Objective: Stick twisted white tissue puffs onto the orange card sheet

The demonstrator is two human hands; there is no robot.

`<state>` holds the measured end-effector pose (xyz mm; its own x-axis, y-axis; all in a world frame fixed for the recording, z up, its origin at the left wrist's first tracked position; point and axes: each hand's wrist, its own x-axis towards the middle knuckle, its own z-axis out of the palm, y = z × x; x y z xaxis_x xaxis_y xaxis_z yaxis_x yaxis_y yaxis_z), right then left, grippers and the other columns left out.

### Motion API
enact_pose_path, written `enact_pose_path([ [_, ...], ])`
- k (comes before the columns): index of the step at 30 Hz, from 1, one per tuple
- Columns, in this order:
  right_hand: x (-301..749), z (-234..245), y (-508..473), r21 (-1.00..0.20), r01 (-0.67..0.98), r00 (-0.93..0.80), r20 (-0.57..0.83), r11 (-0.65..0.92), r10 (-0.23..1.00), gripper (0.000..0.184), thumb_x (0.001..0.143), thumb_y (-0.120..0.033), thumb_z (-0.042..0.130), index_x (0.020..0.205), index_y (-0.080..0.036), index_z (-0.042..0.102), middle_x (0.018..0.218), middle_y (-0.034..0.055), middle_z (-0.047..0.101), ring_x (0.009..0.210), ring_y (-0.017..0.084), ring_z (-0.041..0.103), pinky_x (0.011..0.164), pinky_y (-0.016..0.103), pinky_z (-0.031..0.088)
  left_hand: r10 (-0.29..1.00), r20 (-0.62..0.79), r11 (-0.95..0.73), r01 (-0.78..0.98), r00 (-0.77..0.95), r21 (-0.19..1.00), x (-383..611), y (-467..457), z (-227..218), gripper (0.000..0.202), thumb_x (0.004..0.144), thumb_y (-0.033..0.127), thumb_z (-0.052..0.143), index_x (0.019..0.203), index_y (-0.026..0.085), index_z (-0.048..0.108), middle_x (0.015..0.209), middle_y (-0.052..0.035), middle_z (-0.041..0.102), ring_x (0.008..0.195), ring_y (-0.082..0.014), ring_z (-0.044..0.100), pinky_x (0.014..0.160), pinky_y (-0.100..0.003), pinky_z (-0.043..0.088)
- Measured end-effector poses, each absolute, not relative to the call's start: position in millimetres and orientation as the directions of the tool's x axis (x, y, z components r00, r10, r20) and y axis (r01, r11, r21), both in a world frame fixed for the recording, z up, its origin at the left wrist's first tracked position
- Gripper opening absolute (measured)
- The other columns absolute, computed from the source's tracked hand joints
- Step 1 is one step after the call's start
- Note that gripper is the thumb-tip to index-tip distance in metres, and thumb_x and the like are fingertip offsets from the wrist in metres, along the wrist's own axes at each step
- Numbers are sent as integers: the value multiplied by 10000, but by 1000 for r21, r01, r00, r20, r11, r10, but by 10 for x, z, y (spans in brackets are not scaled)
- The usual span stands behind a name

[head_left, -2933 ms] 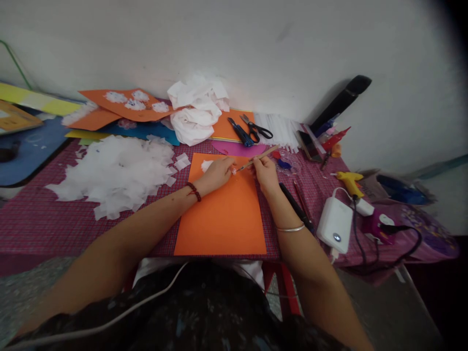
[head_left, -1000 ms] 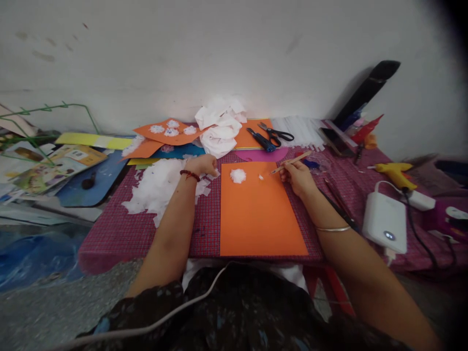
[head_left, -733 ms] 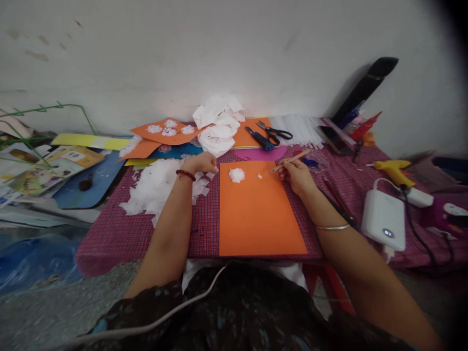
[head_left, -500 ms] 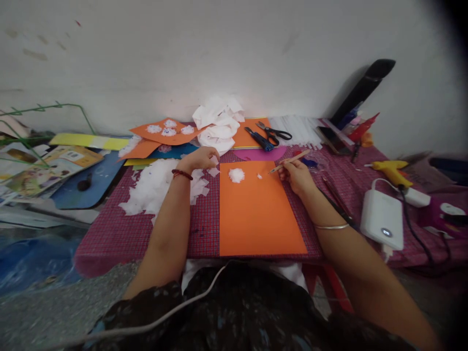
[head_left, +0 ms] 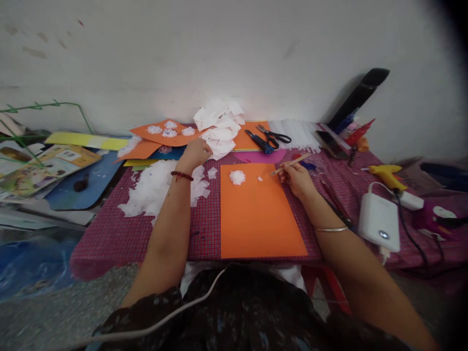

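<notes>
My right hand (head_left: 297, 179) holds a pale wooden pencil (head_left: 292, 164), its pointed end over the right part of an orange sheet (head_left: 256, 219). Near that tip lies a tiny white tuft (head_left: 260, 178); a larger fluffy white paper puff (head_left: 237, 177) sits to its left on the sheet. My left hand (head_left: 197, 152) hovers beyond the heap of cut white tissue squares (head_left: 149, 187), close to the crumpled white tissue (head_left: 219, 129). Its fingers are curled together, and whatever they may hold is hidden. One loose tissue square (head_left: 212, 172) lies below this hand.
Scissors (head_left: 278, 136) and a blue-handled cutter (head_left: 259, 141) lie at the back. Orange cards with white puffs (head_left: 164, 132) are at back left. On the right are a phone (head_left: 331, 144), a yellow glue gun (head_left: 387, 175) and a white power bank (head_left: 380, 222) with cables.
My left hand has drawn back slightly to the left, its fingers now curled in. A tissue square shows lying below it. The right hand stays nearly still with the pencil.
</notes>
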<state>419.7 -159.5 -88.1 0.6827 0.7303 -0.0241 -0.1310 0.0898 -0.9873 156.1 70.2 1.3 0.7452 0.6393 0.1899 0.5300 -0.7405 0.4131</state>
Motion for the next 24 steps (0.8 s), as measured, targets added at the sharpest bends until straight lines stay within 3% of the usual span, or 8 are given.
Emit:
enact_pose_path([
  [3,4190,-886,-1596,-991,-105,674,-11,80,739,213,717,-334,722,782,-172,599,547,-33,602,411,70,506,410,187,395,641,365,-740,420,675,525,1576,505,195,130,784,142,584,783,145,714,987,-87,690,1073,-233,595,957,-353,466],
  [6,4170,-888,-1585,-994,-84,667,-1,74,745,248,703,-358,737,783,-171,597,548,-42,603,405,66,505,406,182,391,552,419,-687,109,720,718,1592,77,499,180,893,172,525,941,161,699,1126,-58,662,1111,-181,597,911,-349,493],
  [8,4152,-884,-1573,-992,-101,673,-9,80,739,247,705,-356,741,774,-174,588,542,-50,600,398,62,498,400,175,383,483,434,-581,-93,760,809,1621,-225,651,169,910,169,514,928,167,682,1166,-44,652,1106,-165,614,881,-339,506],
  [10,4139,-865,-1561,-985,-155,686,-49,80,726,215,719,-319,738,764,-179,581,528,-59,596,390,57,487,395,167,381,419,363,-446,-160,832,881,1671,-434,673,95,875,169,577,859,157,671,1055,-41,687,997,-150,655,836,-313,522],
  [13,4138,-799,-1542,-972,-227,699,-116,66,706,148,758,-254,704,758,-186,572,510,-63,592,383,62,485,390,168,393,360,197,-231,-117,912,966,1736,-509,428,43,819,140,625,780,130,642,781,-33,689,735,-112,664,719,-265,528],
  [16,4148,-699,-1511,-959,-273,712,-145,81,687,115,807,-225,644,746,-190,554,510,-61,586,397,66,501,405,173,420,523,63,-25,-59,850,998,1706,-416,-8,50,756,92,659,760,117,616,648,-12,648,565,-90,622,598,-227,499],
  [19,4131,-613,-1466,-932,-333,733,-164,139,660,125,840,-197,590,730,-192,532,504,-67,565,401,56,499,427,165,433,701,-6,212,-200,714,957,1568,-314,-381,143,774,93,648,904,132,605,675,-7,671,573,-95,642,597,-218,507],
  [24,4000,-650,-1458,-893,-395,723,-156,217,673,94,835,-203,581,752,-195,538,527,-69,570,410,58,502,448,177,447,776,-107,366,-306,621,879,1351,-235,-554,168,755,88,673,886,136,580,711,-19,698,604,-95,659,593,-194,507],
])
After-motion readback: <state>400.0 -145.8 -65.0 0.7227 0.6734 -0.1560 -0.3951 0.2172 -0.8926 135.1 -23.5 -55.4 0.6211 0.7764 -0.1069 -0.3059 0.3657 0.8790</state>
